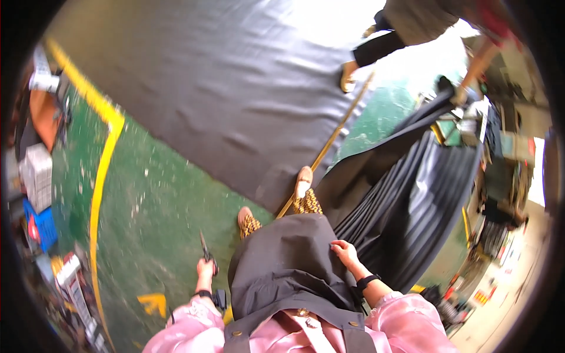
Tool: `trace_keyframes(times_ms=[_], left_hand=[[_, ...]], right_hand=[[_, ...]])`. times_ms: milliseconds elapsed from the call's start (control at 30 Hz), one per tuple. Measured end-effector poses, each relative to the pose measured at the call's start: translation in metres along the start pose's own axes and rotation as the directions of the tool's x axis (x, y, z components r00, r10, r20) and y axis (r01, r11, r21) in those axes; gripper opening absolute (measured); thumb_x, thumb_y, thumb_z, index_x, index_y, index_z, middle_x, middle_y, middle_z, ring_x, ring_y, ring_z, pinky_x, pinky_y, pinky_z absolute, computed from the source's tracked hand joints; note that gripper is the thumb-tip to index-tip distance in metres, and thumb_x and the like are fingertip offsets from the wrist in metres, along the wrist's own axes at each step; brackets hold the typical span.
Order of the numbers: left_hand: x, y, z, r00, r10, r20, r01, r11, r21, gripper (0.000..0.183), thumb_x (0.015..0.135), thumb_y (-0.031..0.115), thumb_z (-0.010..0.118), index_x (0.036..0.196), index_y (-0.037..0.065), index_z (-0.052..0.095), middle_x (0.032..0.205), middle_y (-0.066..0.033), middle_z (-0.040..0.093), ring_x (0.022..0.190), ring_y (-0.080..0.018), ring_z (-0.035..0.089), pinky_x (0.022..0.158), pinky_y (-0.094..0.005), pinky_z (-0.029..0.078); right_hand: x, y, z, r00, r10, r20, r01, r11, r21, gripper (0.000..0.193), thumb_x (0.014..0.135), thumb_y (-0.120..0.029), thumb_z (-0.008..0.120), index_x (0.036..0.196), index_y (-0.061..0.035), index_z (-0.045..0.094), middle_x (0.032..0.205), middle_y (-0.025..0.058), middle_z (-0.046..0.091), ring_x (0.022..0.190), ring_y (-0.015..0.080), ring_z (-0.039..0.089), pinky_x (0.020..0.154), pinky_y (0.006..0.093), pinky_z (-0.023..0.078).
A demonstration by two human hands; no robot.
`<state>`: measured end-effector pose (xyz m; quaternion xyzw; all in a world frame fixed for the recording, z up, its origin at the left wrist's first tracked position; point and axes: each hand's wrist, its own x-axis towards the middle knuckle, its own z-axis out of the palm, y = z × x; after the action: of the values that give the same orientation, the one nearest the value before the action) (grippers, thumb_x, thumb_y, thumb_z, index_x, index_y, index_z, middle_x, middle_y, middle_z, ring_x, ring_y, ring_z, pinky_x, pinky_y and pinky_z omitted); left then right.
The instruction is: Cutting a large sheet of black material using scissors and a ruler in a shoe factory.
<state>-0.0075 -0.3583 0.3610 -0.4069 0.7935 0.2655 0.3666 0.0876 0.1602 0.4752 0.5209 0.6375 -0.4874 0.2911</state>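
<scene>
While the left hand [205, 270] grips scissors [207, 255], whether the right hand [346, 253] pinches anything is unclear

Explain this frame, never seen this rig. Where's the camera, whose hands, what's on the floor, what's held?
There is no robot: these are a person's bare hands, seen from the left of two fisheye cameras worn on their head. It looks down, so straight edges bend near the rim.

The left hand holds dark-handled metal scissors. The right hand is beside the dark cloth apron; whether it grips anything is unclear.

A broad, smooth dark-grey sheet lies on the green painted floor, with a long, thin yellow-brown strip along its right side. Further right hangs a folded black sheet; a co-worker's hand is at its far end.
</scene>
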Motion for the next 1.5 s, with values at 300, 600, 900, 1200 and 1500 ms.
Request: trace_keyframes(times_ms=[300, 600, 900, 1200, 1500], left_hand=[[0.122, -0.022, 0.135, 0.979, -0.203, 0.028, 0.196, 0.887, -0.418, 0.008, 0.074, 0.007, 0.062, 0.078, 0.003, 0.056, 0.059, -0.0038, 0.056, 0.045, -0.0147, 0.054, 0.040, -0.0299, 0.041], [0.324, -0.032, 0.206, 0.986, -0.126, -0.110, 0.060, 0.879, -0.472, 0.020, 0.075, 0.002, 0.055, 0.095, 0.002, 0.054, 0.069, -0.0020, 0.053, 0.057, -0.0120, 0.046, 0.051, -0.0293, 0.037], [0.344, -0.021, 0.211, 0.989, 0.150, 0.016, -0.139, 0.945, -0.297, 0.045, 0.082, 0.002, 0.054, 0.126, -0.003, 0.046, 0.125, -0.0179, 0.053, 0.113, -0.0227, 0.052, 0.094, -0.0303, 0.040], [0.117, 0.009, 0.134, 0.907, 0.079, 0.413, 0.064, 0.945, -0.321, 0.031, 0.089, 0.006, 0.050, 0.120, 0.006, 0.048, 0.088, -0.0076, 0.061, 0.061, -0.0156, 0.059, 0.048, -0.0282, 0.047], [-0.033, 0.139, 0.031, 0.840, 0.202, 0.503, -0.066, 0.959, -0.276, 0.041, 0.087, 0.004, 0.045, 0.127, -0.001, 0.042, 0.097, -0.0154, 0.062, 0.069, -0.0206, 0.063, 0.055, -0.0282, 0.052]], right_hand=[[0.053, -0.003, -0.068, 0.986, 0.161, 0.041, -0.156, 0.982, -0.104, 0.023, 0.090, -0.016, 0.052, 0.110, -0.0078, 0.060, 0.085, 0.0028, 0.063, 0.076, 0.0097, 0.058, 0.066, 0.0236, 0.047], [0.037, 0.110, -0.114, 0.847, 0.524, -0.096, -0.532, 0.833, -0.150, 0.029, 0.085, -0.017, 0.061, 0.110, -0.0015, 0.061, 0.098, 0.0033, 0.064, 0.087, 0.0131, 0.058, 0.079, 0.0261, 0.047], [0.011, 0.163, -0.148, 0.905, 0.420, 0.063, -0.406, 0.899, -0.166, 0.027, 0.087, -0.005, 0.053, 0.113, 0.0003, 0.057, 0.101, 0.0030, 0.062, 0.087, 0.0132, 0.058, 0.075, 0.0288, 0.050], [-0.021, 0.069, -0.067, 0.901, 0.433, -0.034, -0.421, 0.891, 0.170, 0.026, 0.085, -0.017, 0.062, 0.108, -0.0031, 0.062, 0.095, 0.0038, 0.065, 0.084, 0.0113, 0.059, 0.076, 0.0264, 0.049], [-0.088, 0.057, -0.055, 0.968, 0.246, -0.041, -0.217, 0.912, 0.347, 0.022, 0.086, -0.013, 0.055, 0.106, -0.0058, 0.063, 0.083, 0.0010, 0.063, 0.070, 0.0091, 0.056, 0.061, 0.0260, 0.048]])
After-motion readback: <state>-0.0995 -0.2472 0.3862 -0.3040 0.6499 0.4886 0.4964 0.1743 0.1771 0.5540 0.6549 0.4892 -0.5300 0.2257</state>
